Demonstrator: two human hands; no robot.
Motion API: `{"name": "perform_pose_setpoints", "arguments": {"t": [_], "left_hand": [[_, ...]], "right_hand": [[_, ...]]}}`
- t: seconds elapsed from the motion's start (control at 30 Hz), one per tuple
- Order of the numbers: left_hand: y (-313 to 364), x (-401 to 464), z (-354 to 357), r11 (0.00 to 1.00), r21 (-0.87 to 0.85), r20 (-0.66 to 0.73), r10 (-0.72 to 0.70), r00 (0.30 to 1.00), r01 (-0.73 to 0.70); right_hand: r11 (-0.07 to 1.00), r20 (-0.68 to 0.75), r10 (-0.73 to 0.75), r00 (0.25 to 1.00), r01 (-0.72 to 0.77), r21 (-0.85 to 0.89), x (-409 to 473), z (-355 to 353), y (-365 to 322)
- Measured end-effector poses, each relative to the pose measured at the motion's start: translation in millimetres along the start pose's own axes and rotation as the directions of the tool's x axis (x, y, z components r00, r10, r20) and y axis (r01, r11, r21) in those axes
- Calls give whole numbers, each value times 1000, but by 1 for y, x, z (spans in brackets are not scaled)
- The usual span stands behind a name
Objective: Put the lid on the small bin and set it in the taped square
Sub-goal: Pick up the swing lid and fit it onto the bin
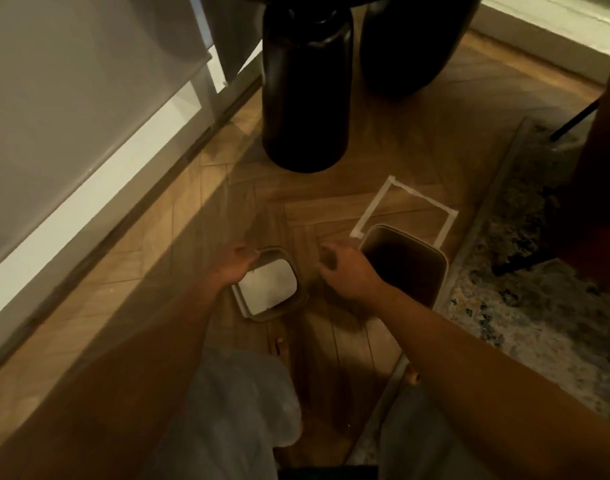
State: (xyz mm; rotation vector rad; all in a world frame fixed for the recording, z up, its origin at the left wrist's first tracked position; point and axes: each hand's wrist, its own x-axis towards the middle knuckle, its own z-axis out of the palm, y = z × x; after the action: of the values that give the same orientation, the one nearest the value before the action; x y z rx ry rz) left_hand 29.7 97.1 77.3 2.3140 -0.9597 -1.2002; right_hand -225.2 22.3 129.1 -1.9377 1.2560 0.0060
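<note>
While we crouch over the herringbone wood floor, our left hand reaches down to the lid, which lies flat on the boards just left of centre. Its fingers curl over the lid's far left edge and touch the rim, though we cannot tell whether they have really closed on it. The lid is a rounded square with a dull brownish frame and a pale, bright panel in its middle.

Our right hand hangs loosely between the lid and the small bin, its fingers bent and relaxed, gripping nothing. The hand sits near the bin's left rim without clearly touching it.

The small bin stands upright and uncovered to the right of the lid, its inside dark. It stands at the near edge of the taped square, a white outline on the floor, so that the near tape line is hidden behind the bin's rim; most of the square lies open beyond it, farther from us.

Farther away, a tall black cylindrical post rises from the floor, with a second dark rounded shape to its right. A patterned rug borders the boards on the right, and pale cabinet fronts run along the left. Our knees in light trousers show near the bottom.
</note>
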Motion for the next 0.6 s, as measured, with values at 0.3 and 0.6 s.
{"name": "perform_pose_setpoints", "arguments": {"t": [0.3,0.6], "left_hand": [[-74,21,-12,999,35,72,3,997,-6],[-134,54,16,997,56,94,-57,994,52]], "right_hand": [[996,232,-19,973,39,-81,52,94,-12],[989,351,1,936,52,-142,86,176,8]]}}
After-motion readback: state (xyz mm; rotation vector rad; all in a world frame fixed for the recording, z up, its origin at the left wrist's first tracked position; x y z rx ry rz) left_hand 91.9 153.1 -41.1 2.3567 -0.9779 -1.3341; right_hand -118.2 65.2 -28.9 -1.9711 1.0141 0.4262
